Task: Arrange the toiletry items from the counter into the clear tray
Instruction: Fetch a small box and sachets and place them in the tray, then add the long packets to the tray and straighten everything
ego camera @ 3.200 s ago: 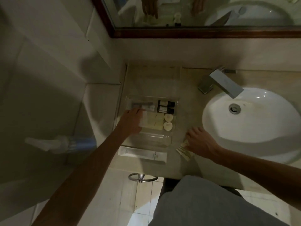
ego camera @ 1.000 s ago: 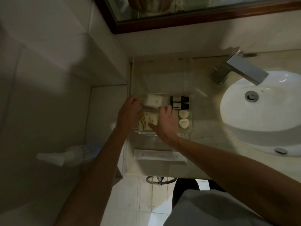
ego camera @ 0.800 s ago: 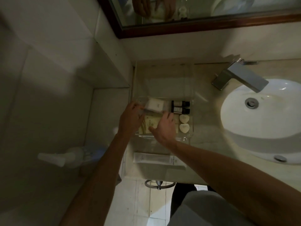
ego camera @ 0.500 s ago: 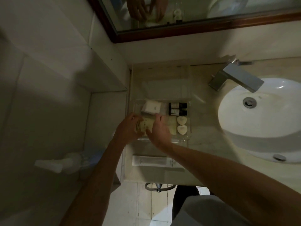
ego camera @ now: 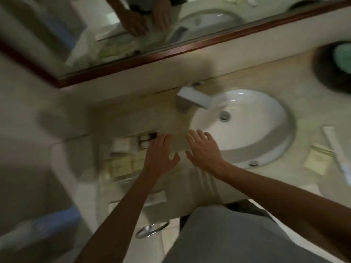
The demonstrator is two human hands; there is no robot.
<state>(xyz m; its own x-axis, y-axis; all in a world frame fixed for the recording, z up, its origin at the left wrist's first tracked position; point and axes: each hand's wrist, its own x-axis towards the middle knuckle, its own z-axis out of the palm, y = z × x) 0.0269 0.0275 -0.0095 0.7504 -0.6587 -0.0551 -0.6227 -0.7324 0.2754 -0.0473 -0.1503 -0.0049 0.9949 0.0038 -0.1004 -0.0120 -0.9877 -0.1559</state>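
The frame is motion-blurred. The clear tray point(ego camera: 106, 149) sits on the counter left of the sink and holds a white box point(ego camera: 121, 144), two small dark bottles point(ego camera: 146, 140) and pale yellow packets point(ego camera: 121, 165). My left hand point(ego camera: 159, 152) hovers over the tray's right end with fingers spread and nothing in it. My right hand point(ego camera: 204, 149) is open and empty too, between the tray and the sink. A white tube point(ego camera: 155, 198) lies in front of the tray. On the counter right of the sink lie a pale yellow packet point(ego camera: 317, 158) and a long white tube point(ego camera: 334, 149).
A white round sink point(ego camera: 247, 126) with a chrome faucet point(ego camera: 193, 97) fills the middle of the counter. A dark round bowl point(ego camera: 334, 65) stands at the back right. A wood-framed mirror point(ego camera: 171, 52) runs along the wall. A chrome ring point(ego camera: 152, 228) hangs below the counter edge.
The view has swung right, revealing the counter beyond the sink. Both hands have lifted off the packets in the tray and shifted right, now open and empty.
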